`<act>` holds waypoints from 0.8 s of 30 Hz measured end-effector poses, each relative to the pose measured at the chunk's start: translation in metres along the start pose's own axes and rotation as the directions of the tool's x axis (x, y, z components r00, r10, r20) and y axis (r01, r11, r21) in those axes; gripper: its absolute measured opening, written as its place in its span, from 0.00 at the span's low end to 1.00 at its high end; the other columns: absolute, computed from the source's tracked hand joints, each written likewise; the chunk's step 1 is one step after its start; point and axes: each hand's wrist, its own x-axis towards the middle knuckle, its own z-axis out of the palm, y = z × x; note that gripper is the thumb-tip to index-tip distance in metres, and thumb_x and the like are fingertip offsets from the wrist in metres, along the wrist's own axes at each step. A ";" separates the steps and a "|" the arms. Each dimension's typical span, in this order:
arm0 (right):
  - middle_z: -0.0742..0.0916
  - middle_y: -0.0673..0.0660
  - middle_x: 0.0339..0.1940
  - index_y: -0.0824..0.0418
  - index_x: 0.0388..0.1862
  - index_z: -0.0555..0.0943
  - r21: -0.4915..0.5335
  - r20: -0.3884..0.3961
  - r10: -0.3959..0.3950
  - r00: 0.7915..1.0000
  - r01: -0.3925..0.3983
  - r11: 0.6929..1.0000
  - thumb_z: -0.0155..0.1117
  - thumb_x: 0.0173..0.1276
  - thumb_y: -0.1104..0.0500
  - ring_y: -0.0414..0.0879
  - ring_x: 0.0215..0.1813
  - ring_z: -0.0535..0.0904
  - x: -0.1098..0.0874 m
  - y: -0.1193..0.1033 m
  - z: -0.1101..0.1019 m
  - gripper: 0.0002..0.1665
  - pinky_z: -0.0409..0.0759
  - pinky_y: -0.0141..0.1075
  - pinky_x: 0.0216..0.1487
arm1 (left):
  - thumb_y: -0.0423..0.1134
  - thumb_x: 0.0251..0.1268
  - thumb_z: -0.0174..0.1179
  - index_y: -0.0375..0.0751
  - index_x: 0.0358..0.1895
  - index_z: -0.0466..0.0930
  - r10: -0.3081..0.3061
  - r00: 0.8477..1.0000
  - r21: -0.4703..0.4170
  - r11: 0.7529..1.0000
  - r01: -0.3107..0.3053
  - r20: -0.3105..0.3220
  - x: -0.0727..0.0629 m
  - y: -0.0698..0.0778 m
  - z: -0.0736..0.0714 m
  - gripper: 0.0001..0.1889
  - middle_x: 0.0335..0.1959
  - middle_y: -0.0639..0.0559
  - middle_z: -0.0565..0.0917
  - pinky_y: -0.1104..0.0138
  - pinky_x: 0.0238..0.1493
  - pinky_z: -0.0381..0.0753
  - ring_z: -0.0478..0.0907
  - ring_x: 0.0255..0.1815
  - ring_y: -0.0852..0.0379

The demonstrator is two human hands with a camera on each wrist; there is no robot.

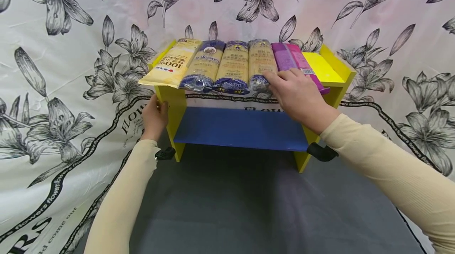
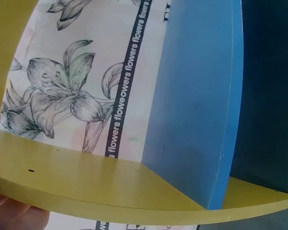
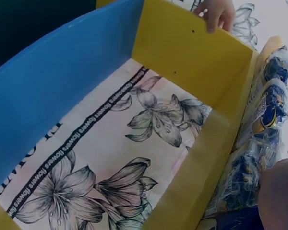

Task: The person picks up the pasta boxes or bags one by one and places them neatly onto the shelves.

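Note:
Five bagged packs lie side by side on the yellow top shelf [image 1: 321, 70] of a small rack. From the left come a pale yellow pack [image 1: 172, 62], a blue-ended noodle pack [image 1: 202, 64], a spaghetti pack [image 1: 232, 64], another clear pasta pack [image 1: 262, 58] and a purple pack [image 1: 289, 56]. My right hand [image 1: 300, 96] rests over the front ends of the last two, its leftmost digit touching the clear pasta pack. My left hand [image 1: 154, 117] grips the rack's yellow left side panel [image 2: 101, 184], fingers outside it.
Below the top board, a blue lower shelf [image 1: 241, 127] spans the rack's side panels. The rack stands on a dark grey surface [image 1: 227, 206], in front of a white cloth [image 1: 99, 1] printed with flowers. Dark wrist mounts [image 1: 321, 152] sit at both cuffs.

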 end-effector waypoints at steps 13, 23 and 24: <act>0.85 0.69 0.54 0.59 0.71 0.72 0.015 -0.004 0.016 1.000 -0.016 1.000 0.58 0.76 0.55 0.66 0.56 0.79 -0.003 0.001 -0.007 0.26 0.79 0.61 0.60 | 0.38 0.81 0.46 0.30 0.58 0.74 0.011 1.000 0.014 1.000 -0.011 0.015 0.001 0.003 -0.001 0.15 0.45 0.30 0.84 0.52 0.35 0.78 0.82 0.36 0.35; 0.76 0.76 0.67 0.61 0.75 0.71 -0.025 -0.004 0.149 0.989 -0.149 0.989 0.68 0.69 0.52 0.73 0.67 0.72 -0.062 0.022 -0.039 0.37 0.68 0.69 0.69 | 0.45 0.79 0.48 0.42 0.81 0.56 -0.079 0.950 0.042 0.997 0.070 0.303 -0.019 0.008 -0.047 0.32 0.68 0.27 0.75 0.40 0.57 0.82 0.78 0.65 0.30; 0.76 0.77 0.67 0.61 0.74 0.71 -0.031 -0.018 0.156 0.988 -0.156 0.987 0.68 0.68 0.53 0.74 0.66 0.72 -0.071 0.028 -0.041 0.37 0.68 0.69 0.68 | 0.46 0.78 0.49 0.42 0.81 0.56 -0.079 0.945 0.072 0.996 0.059 0.318 -0.022 0.011 -0.054 0.33 0.69 0.27 0.74 0.39 0.59 0.80 0.76 0.67 0.30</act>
